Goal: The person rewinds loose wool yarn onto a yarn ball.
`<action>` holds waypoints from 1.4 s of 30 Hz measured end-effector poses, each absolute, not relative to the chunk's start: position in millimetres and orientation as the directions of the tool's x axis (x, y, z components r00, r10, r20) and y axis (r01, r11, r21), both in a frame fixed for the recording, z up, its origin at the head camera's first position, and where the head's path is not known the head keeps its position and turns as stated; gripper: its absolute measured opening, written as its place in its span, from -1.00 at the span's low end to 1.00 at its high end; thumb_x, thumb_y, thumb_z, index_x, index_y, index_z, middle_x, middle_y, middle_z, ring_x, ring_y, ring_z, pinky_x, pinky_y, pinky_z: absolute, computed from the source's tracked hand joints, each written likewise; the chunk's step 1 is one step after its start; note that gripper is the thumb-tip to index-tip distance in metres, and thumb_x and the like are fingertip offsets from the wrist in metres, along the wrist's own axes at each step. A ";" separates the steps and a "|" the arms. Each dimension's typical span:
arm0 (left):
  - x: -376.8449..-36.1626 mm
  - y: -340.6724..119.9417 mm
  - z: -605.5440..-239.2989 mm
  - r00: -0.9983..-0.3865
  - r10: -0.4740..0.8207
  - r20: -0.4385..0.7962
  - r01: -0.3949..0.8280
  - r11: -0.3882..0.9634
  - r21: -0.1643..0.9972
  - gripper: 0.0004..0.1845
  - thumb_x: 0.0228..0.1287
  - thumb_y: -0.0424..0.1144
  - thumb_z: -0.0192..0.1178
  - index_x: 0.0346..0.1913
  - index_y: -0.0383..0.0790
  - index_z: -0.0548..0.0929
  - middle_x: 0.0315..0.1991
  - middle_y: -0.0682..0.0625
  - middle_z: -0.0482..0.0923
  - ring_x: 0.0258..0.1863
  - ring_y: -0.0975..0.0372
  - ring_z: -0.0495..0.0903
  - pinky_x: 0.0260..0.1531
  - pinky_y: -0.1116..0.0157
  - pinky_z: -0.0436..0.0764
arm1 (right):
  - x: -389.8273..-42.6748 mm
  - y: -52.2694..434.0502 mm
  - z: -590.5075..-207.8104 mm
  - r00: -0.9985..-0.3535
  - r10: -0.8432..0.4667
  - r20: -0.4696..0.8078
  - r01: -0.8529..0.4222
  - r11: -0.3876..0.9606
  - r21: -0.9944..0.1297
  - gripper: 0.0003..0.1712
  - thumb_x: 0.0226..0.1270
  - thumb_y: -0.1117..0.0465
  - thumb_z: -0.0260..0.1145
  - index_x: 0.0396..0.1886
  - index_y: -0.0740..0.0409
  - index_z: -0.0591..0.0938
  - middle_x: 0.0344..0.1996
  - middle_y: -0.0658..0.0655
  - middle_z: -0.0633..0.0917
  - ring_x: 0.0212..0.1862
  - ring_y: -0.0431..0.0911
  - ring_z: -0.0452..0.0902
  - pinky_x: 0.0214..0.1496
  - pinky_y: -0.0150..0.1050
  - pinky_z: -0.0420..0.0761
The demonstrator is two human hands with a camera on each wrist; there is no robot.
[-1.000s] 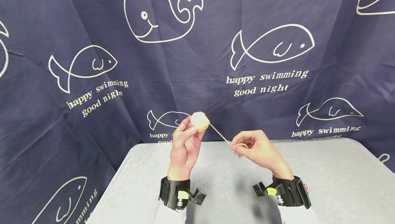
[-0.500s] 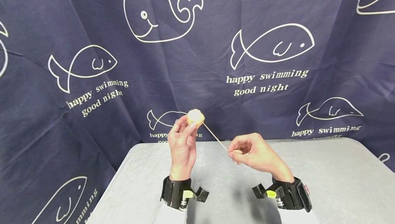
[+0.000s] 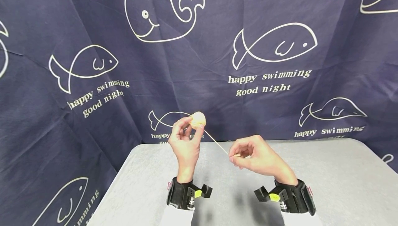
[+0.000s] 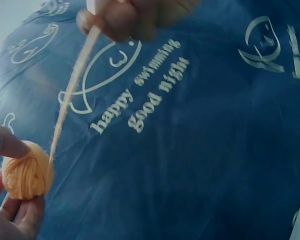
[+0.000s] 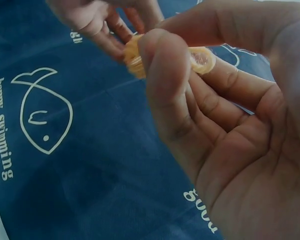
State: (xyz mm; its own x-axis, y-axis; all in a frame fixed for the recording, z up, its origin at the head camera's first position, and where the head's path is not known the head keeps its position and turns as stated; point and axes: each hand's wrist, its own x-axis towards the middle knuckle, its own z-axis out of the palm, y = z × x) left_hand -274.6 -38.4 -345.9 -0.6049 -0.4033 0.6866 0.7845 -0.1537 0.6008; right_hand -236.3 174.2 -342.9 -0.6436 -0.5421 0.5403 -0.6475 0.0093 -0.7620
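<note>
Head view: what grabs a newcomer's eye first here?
A small ball of pale orange yarn, pinched in the left hand and raised above the far edge of the grey table. From it a taut strand runs down to the right hand, which pinches its end. Behind hangs a navy cloth printed with white whales, fish and "happy swimming good night".

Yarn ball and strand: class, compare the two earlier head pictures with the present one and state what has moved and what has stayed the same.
The yarn ball has shrunk slightly and turned in the left hand, whose fingers shifted round it. The right hand drifted a little left and down, still pinching the strand, which stays taut between them. The table and the backdrop are unchanged.
</note>
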 end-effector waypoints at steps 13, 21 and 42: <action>-276.9 -46.1 -353.4 -0.600 -0.075 0.796 0.782 0.156 0.604 -0.58 -0.21 -0.70 0.37 -0.15 -0.44 0.71 -0.08 -0.24 0.58 -0.05 0.00 0.61 0.01 0.20 0.70 | -238.4 187.5 -338.7 -0.689 -0.313 0.654 -0.604 -0.252 -0.757 -0.79 0.18 0.64 0.32 -0.30 0.30 0.69 -0.49 0.13 0.71 -0.53 -0.13 0.60 -0.57 -0.26 0.62; -267.4 -47.4 -349.8 -0.720 0.175 0.671 0.693 0.201 0.692 -0.61 -0.22 -0.67 0.39 -0.20 -0.36 0.75 -0.14 -0.18 0.64 -0.12 0.00 0.65 -0.03 0.06 0.72 | -243.9 189.3 -339.6 -0.709 -0.156 0.687 -0.543 -0.502 -0.674 -0.66 0.23 0.72 0.12 -0.29 0.32 0.70 -0.43 0.13 0.74 -0.47 -0.14 0.58 -0.51 -0.38 0.55; -260.3 -52.0 -341.1 -0.510 0.644 0.570 0.553 -0.261 0.791 -0.63 -0.07 -0.68 0.35 -0.11 -0.53 0.63 -0.08 -0.24 0.59 0.03 0.04 0.57 0.10 0.02 0.65 | -256.8 190.5 -351.0 -0.834 -0.016 0.551 -0.477 -0.478 -0.737 -0.84 0.31 0.65 0.19 -0.23 0.50 0.67 -0.41 0.17 0.75 -0.43 -0.14 0.67 -0.40 -0.40 0.67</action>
